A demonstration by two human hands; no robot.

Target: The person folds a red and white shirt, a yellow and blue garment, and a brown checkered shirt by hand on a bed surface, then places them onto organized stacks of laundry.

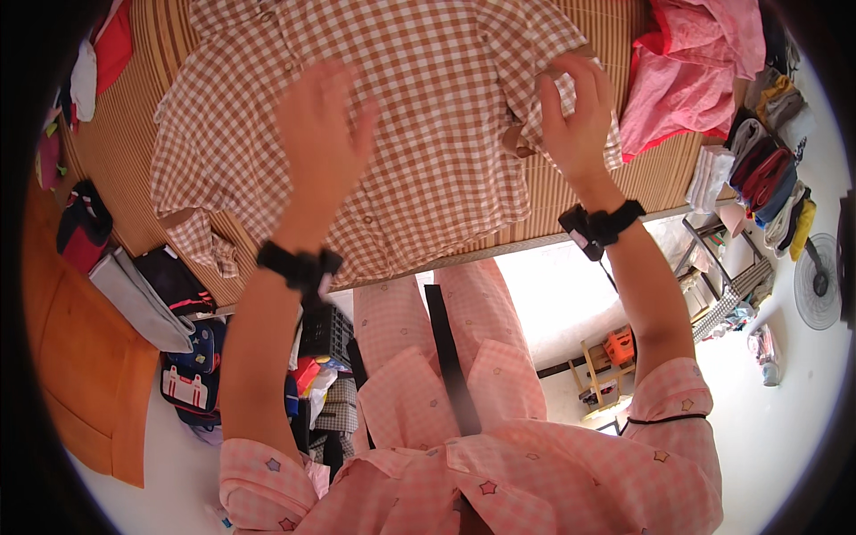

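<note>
A brown-and-white checked short-sleeved shirt (428, 116) lies spread on a slatted bamboo mat (116, 169), with a button placket down its front. My left hand (325, 134), slightly blurred, is over the shirt's front near the placket. Its thumb stands apart from the fingers, and no cloth is gathered in it. At the sleeve on the right, my right hand (578, 116) has bent fingers with the thumb spread away from them. Its fingertips are over the sleeve cloth; whether they press on it is hard to see. Both wrists wear black straps with small devices.
A pink garment with red edging (691, 76) lies right of the shirt. Folded clothes (762, 174) are stacked at the far right, and a grey folded cloth (143, 299) is at left. Below stand an orange wooden panel (98, 357), a backpack (192, 379) and a fan (818, 281).
</note>
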